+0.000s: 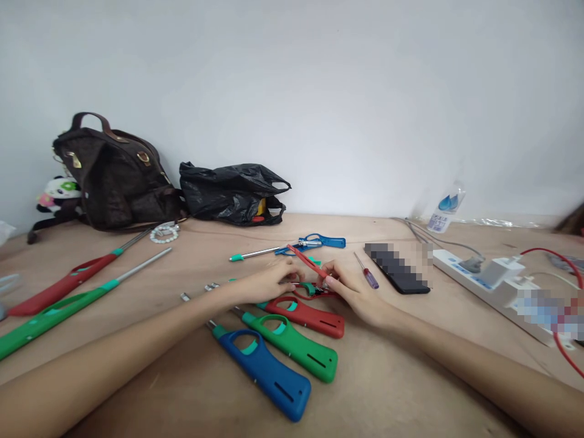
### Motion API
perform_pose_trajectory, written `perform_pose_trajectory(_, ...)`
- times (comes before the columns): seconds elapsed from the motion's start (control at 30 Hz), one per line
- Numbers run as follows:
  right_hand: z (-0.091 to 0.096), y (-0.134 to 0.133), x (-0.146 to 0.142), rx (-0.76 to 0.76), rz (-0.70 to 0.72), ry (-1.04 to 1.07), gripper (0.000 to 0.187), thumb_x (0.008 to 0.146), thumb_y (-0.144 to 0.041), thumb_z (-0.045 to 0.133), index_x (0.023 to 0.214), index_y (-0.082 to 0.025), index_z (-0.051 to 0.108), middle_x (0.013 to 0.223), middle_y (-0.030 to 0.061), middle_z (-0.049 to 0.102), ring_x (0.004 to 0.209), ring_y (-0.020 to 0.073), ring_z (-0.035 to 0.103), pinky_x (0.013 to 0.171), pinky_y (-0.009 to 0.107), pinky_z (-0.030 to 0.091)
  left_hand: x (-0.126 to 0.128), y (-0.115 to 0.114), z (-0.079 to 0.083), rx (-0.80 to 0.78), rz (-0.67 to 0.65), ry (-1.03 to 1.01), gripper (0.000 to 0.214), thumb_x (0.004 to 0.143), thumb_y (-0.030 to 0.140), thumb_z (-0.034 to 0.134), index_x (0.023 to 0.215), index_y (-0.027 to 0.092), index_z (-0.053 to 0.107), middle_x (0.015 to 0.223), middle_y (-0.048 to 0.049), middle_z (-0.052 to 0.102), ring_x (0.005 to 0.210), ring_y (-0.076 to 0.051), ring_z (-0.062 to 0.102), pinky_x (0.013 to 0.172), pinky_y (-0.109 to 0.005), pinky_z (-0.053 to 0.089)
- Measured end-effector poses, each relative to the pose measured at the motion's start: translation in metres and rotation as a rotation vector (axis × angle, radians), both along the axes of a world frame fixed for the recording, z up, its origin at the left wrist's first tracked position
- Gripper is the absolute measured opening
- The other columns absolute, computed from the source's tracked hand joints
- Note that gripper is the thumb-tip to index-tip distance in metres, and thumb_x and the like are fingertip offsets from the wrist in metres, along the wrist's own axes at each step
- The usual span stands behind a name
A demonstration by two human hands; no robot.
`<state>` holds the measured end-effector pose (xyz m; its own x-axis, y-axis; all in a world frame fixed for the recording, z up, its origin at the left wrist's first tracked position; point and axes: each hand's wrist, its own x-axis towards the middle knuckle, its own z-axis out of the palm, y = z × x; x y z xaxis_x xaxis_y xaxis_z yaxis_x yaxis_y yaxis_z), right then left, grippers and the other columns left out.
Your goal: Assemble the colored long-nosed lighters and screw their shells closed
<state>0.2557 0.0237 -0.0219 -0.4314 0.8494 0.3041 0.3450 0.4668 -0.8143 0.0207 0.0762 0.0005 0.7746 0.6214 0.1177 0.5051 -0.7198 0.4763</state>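
My right hand (343, 285) pinches a red lighter casing half (310, 263), which stands tilted above the table. Beneath it lies an opened red lighter (314, 289) with a green trigger and small inner parts showing. The fingers of my left hand (281, 277) are curled round this lighter's front end; their tips are partly hidden. Just behind are blue casing halves (331, 241) from an opened lighter and a metal tube with a green tip (255, 252). Nearer me rest a red lighter (310, 316), a green lighter (296, 347) and a blue lighter (269, 371), side by side.
A purple-handled screwdriver (368, 275) and a phone (396, 267) lie to the right, before a power strip (483, 292) with cables. Two long lighters (59, 313) lie left. A bracelet (164, 233), brown bag (123, 176), black plastic bag (223, 191) and bottle (447, 210) are farther back.
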Motion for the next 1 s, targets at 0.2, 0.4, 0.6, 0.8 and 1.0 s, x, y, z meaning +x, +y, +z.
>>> perform_pose_trajectory(0.2,0.004,-0.005,-0.004,0.034,0.012,-0.042,0.030,0.100,-0.044,0.037,0.107,-0.020,0.054,0.110,0.0077,0.060,0.102,0.0220,0.054,0.093,0.040,0.042,0.005,-0.001,0.005,0.074,0.101,0.073,0.020,0.086,0.020,0.060,0.104,0.021,0.067,0.115,-0.0064,0.063,0.110,-0.027,0.054,0.098,-0.042,0.041)
perform_pose_trajectory(0.4,0.004,-0.005,-0.005,0.031,0.002,-0.039,0.030,0.100,-0.044,0.036,0.106,-0.021,0.054,0.112,0.0084,0.061,0.103,0.0222,0.054,0.094,0.041,0.042,0.005,-0.003,-0.001,0.104,0.044,-0.081,0.021,0.081,0.013,0.064,0.098,0.022,0.071,0.105,-0.0042,0.069,0.103,-0.025,0.059,0.096,-0.039,0.044)
perform_pose_trajectory(0.6,0.003,-0.001,-0.003,-0.006,0.022,0.023,0.032,0.098,-0.048,0.039,0.100,-0.021,0.056,0.103,0.0064,0.061,0.097,0.0212,0.054,0.089,0.039,0.044,0.003,-0.005,-0.003,0.057,0.018,-0.179,0.022,0.083,0.014,0.061,0.101,0.022,0.071,0.107,-0.0049,0.067,0.101,-0.023,0.059,0.091,-0.036,0.047)
perform_pose_trajectory(0.8,0.009,0.002,0.001,-0.131,-0.040,0.121,0.032,0.095,-0.050,0.042,0.094,-0.021,0.054,0.095,0.0044,0.059,0.080,0.0176,0.054,0.078,0.036,0.045,0.002,-0.004,-0.002,-0.048,0.058,-0.220,0.015,0.085,0.023,0.058,0.095,0.016,0.066,0.095,-0.0054,0.067,0.089,-0.021,0.062,0.082,-0.033,0.050)
perform_pose_trajectory(1.0,0.023,0.012,0.017,0.002,-0.207,0.130,0.027,0.092,-0.046,0.047,0.095,-0.020,0.055,0.089,0.0046,0.061,0.074,0.0167,0.054,0.070,0.032,0.044,-0.008,0.012,0.005,-0.026,0.220,-0.340,0.020,0.084,0.025,0.052,0.097,0.015,0.064,0.094,-0.0054,0.068,0.090,-0.020,0.062,0.077,-0.031,0.050)
